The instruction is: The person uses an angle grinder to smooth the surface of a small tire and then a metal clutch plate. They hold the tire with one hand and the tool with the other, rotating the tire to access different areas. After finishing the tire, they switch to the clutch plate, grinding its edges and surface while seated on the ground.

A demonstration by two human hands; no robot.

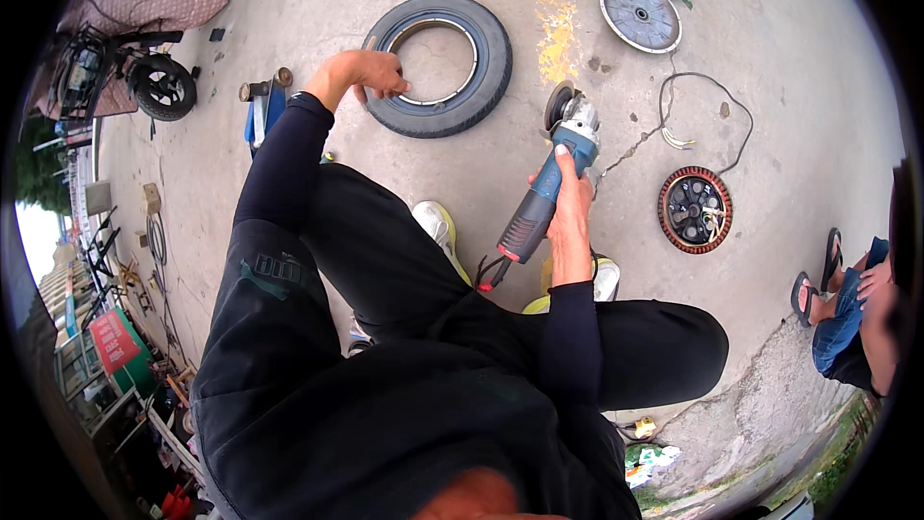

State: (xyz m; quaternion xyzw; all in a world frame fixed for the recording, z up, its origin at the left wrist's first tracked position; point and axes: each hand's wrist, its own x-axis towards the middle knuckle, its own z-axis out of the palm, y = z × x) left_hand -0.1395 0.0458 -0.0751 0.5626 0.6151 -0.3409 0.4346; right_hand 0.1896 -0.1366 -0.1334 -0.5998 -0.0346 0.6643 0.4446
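My left hand is over the left side of a black tire lying flat around a metal rim. Its fingers are curled near the rim; I cannot make out what, if anything, they hold. My right hand grips a blue angle grinder by its body, with the disc up beside the tire and a cord trailing from the rear.
Two metal discs lie back right. A motor stator with wires is right of me. A sandalled person is at far right. A blue jack, a scooter and clutter are at left.
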